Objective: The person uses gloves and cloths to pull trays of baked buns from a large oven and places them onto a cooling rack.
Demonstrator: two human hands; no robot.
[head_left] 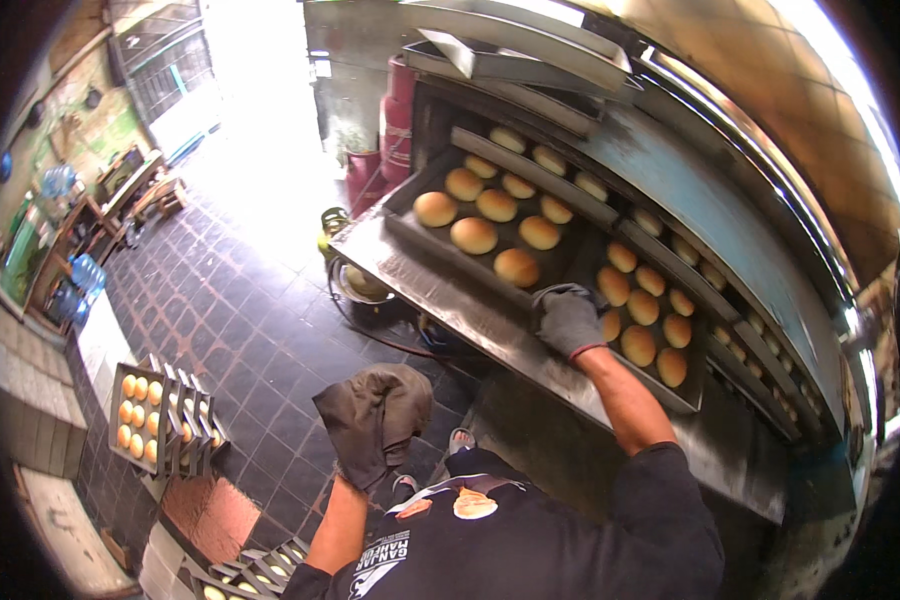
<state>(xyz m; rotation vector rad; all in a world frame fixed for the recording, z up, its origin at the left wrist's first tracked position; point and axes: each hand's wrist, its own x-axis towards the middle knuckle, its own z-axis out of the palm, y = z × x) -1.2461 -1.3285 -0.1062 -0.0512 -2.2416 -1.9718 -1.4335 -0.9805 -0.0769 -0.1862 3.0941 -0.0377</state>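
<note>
Smooth domed buns (473,236), metal tray (508,232)

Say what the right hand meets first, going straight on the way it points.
The right hand would probably meet the nearest bun in the left tray. Depth is unclear; the tray's rim might come first.

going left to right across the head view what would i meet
Blue water jugs, nine-bun tray, cloth-covered left hand, grey-gloved right hand, golden bun at the front of the right tray
</note>
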